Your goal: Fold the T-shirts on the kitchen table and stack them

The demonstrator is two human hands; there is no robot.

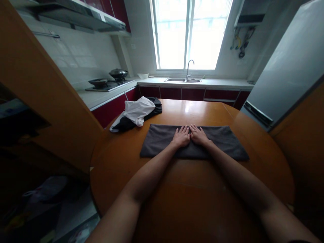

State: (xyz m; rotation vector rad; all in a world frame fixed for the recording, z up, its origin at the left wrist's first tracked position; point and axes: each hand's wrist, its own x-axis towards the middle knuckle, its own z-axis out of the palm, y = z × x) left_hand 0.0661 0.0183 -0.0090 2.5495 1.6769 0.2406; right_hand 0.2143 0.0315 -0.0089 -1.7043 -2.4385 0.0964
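Observation:
A dark grey folded cloth (159, 141) lies in a long flat rectangle across the wooden table (187, 192). My left hand (181, 136) rests flat on its middle, fingers spread and pointing to the far edge. Close beside it, my right hand (198, 135) also lies flat on the cloth with its fingers extended. The two hands nearly meet at the thumbs, and neither grips anything. What kind of textile the grey cloth is, I cannot tell.
A loose pile of white and black clothes (139, 109) sits at the table's far left. Beyond stand a stove (108, 86) with a lidded pan (118, 73), a sink (174, 80) under the window, and a fridge (286, 67) at the right.

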